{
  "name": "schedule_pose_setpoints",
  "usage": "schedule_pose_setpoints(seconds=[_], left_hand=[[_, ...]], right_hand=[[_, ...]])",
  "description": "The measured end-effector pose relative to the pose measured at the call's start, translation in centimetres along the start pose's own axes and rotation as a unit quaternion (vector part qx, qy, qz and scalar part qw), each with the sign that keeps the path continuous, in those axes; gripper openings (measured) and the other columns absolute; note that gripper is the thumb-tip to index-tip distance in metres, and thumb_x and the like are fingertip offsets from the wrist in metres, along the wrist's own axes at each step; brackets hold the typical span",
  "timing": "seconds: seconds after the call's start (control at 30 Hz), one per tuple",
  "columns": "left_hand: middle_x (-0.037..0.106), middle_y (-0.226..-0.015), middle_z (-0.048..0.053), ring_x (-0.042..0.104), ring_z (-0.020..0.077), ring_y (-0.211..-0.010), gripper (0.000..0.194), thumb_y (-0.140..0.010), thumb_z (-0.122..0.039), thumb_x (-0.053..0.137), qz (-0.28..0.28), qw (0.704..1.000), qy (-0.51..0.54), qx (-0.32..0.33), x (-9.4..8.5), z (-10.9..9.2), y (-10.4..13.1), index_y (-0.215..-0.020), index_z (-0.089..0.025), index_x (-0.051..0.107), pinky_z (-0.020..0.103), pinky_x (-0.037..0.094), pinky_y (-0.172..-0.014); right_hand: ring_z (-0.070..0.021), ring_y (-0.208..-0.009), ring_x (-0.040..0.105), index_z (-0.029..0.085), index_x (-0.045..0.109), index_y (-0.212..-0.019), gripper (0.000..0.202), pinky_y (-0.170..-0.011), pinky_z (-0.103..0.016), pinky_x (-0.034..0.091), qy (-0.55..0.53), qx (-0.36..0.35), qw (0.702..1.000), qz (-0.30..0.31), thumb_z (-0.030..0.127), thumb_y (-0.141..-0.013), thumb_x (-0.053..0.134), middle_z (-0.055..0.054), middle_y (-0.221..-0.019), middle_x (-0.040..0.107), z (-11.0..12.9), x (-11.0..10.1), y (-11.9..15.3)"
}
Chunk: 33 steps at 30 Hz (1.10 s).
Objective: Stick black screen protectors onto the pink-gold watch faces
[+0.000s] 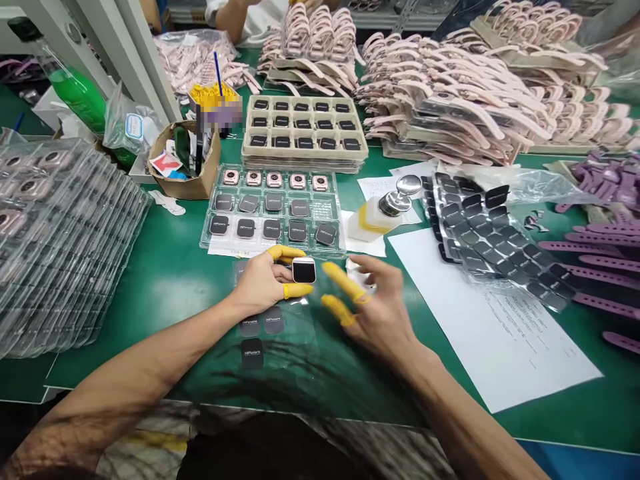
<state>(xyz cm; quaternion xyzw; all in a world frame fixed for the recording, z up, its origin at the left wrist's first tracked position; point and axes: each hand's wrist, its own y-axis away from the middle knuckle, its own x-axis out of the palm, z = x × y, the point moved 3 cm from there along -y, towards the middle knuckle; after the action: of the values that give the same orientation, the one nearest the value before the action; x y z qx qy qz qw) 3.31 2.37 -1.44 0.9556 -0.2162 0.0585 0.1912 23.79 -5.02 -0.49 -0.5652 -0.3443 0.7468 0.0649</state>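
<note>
My left hand, with yellow finger cots, grips a small square smartwatch case by its edges, its black screen facing up. Just to the right, my right hand hovers with fingers apart and nothing visible between them; yellow cots cover two of its fingertips. Beneath the left hand lies a clear sheet with a few black square stickers printed in white. Beyond both hands sits a clear plastic tray of watch cases, the far row showing pink backs and the nearer rows covered with black stickers.
Stacked trays rise at left beside a cardboard box. A beige tray stands behind. At right are a white pump bottle, paper, black sticker sheets and purple straps. Pale pink straps pile up at the back.
</note>
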Motion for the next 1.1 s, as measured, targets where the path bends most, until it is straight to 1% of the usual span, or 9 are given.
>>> schedule_pose_setpoints(seconds=[0.07,0.27,0.37,0.47,0.6,0.7,0.87,0.97,1.1], left_hand=[[0.075,-0.07,-0.003,0.071,0.0133,-0.066,0.071,-0.052,-0.016,0.1,0.001,1.0,0.006,0.002,0.0,-0.1,0.0,-0.116,-0.016,0.068,0.024,0.054,-0.068],[0.075,-0.074,-0.002,0.07,0.0136,-0.065,0.07,-0.051,-0.017,0.1,0.007,1.0,-0.023,-0.006,0.0,0.1,0.0,-0.115,-0.017,0.071,0.024,0.053,-0.067],[0.074,-0.072,-0.003,0.07,0.0143,-0.065,0.066,-0.054,-0.018,0.1,0.01,0.999,-0.042,0.008,0.0,0.1,0.0,-0.113,-0.018,0.072,0.024,0.05,-0.064],[0.075,-0.077,-0.001,0.07,0.015,-0.067,0.067,-0.051,-0.016,0.101,-0.006,1.0,-0.027,0.008,0.0,0.1,0.1,-0.111,-0.019,0.072,0.026,0.051,-0.065],[0.074,-0.074,-0.002,0.068,0.0134,-0.067,0.063,-0.055,-0.01,0.098,-0.014,0.999,-0.035,0.007,0.1,-0.1,0.1,-0.111,-0.016,0.071,0.026,0.051,-0.068],[0.071,-0.071,-0.002,0.065,0.0128,-0.066,0.064,-0.054,-0.007,0.098,-0.027,1.0,0.002,0.004,0.0,-0.3,-0.2,-0.111,-0.014,0.068,0.027,0.052,-0.068],[0.075,-0.087,0.002,0.069,0.0135,-0.079,0.068,-0.046,0.001,0.098,-0.044,0.992,0.121,-0.01,-0.4,-0.8,-0.5,-0.105,-0.013,0.067,0.031,0.056,-0.081],[0.076,-0.097,0.006,0.07,0.0158,-0.084,0.06,-0.05,0.003,0.094,-0.035,0.988,0.148,-0.033,-0.6,-0.8,-0.5,-0.102,-0.014,0.069,0.033,0.056,-0.08],[0.076,-0.098,0.007,0.07,0.0161,-0.084,0.048,-0.059,0.001,0.091,-0.017,0.986,0.158,-0.046,-1.0,-0.6,-0.5,-0.101,-0.013,0.072,0.033,0.055,-0.078]], right_hand=[[-0.033,-0.121,0.057,0.029,0.072,-0.125,0.03,-0.095,-0.051,0.058,-0.003,-0.055,0.998,0.031,0.042,-0.099,0.064,-0.015,-0.149,0.051,0.7,0.6,0.0],[-0.0385,-0.136,0.049,0.031,0.059,-0.148,0.047,-0.102,-0.058,0.052,0.022,0.043,0.998,0.047,0.038,-0.102,0.053,-0.017,-0.158,0.04,0.3,1.6,0.5],[-0.0404,-0.138,0.047,0.039,0.067,-0.138,0.041,-0.104,-0.06,0.048,0.003,0.024,0.997,0.07,0.046,-0.1,0.055,-0.013,-0.159,0.043,1.4,1.8,-0.1],[-0.0449,-0.136,0.047,0.036,0.076,-0.123,0.033,-0.102,-0.067,0.046,0.033,0.101,0.99,0.095,0.046,-0.099,0.055,-0.014,-0.158,0.049,1.5,1.5,-0.5],[-0.0448,-0.127,0.056,0.033,0.079,-0.105,0.023,-0.096,-0.071,0.051,0.003,0.184,0.982,0.035,0.038,-0.097,0.058,-0.016,-0.145,0.06,1.4,-0.4,0.6],[-0.0365,-0.106,0.071,0.044,0.072,-0.123,0.031,-0.087,-0.062,0.06,-0.129,0.16,0.978,0.042,0.033,-0.095,0.063,-0.009,-0.12,0.074,3.5,-0.7,1.6],[-0.0371,-0.13,0.068,0.045,0.061,-0.143,0.049,-0.1,-0.062,0.06,-0.244,0.104,0.953,0.144,0.035,-0.096,0.07,-0.004,-0.127,0.08,7.6,1.8,1.0],[-0.037,-0.123,0.07,0.035,0.071,-0.132,0.04,-0.096,-0.059,0.061,-0.221,0.141,0.954,0.142,0.035,-0.092,0.077,-0.007,-0.119,0.083,7.3,3.1,-0.1],[-0.0328,-0.104,0.07,0.036,0.079,-0.112,0.025,-0.089,-0.054,0.06,-0.232,0.171,0.947,0.14,0.035,-0.088,0.082,-0.003,-0.098,0.084,5.9,3.9,-1.3]])
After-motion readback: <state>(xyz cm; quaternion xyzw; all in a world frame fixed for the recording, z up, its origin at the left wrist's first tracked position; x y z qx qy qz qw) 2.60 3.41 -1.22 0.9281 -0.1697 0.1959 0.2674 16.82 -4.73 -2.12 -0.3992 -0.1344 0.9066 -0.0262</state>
